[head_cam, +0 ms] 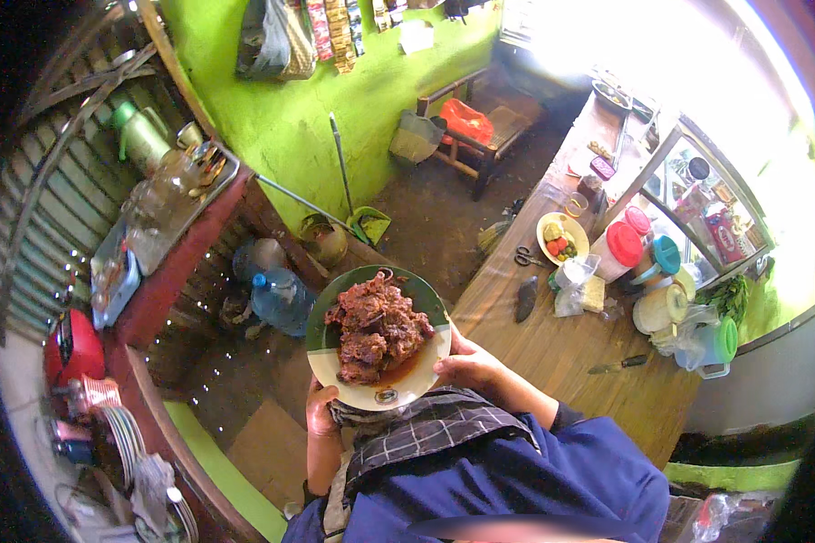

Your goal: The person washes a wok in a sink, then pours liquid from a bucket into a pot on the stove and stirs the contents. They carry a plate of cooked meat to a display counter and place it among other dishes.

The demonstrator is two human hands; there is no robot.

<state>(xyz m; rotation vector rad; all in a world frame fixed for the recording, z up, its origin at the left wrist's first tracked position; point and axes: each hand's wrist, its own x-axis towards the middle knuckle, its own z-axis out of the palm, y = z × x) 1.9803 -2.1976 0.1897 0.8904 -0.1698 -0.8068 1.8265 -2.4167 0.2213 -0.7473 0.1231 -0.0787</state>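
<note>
Before my body I carry a round plate (418,390), dark green on its far part and cream nearest me. On it lies a heap of cooked meat (379,326) in reddish-brown sauce, with oily liquid pooled at one side. My left hand (322,407) grips the near left rim, the thumb on top. At the right rim my right hand (471,360) holds the plate too, its fingers partly hidden beneath. A bunched cloth (360,415) hangs below the near edge, close to my left hand.
To the right, a wooden counter (550,407) bears a knife (618,365), scissors (531,257), a plate of vegetables (549,218), lidded containers and a glass display case (696,197). Left stand a water jug (280,298) and a red shelf (170,292) with a tray. A bamboo bench (509,129) stands ahead.
</note>
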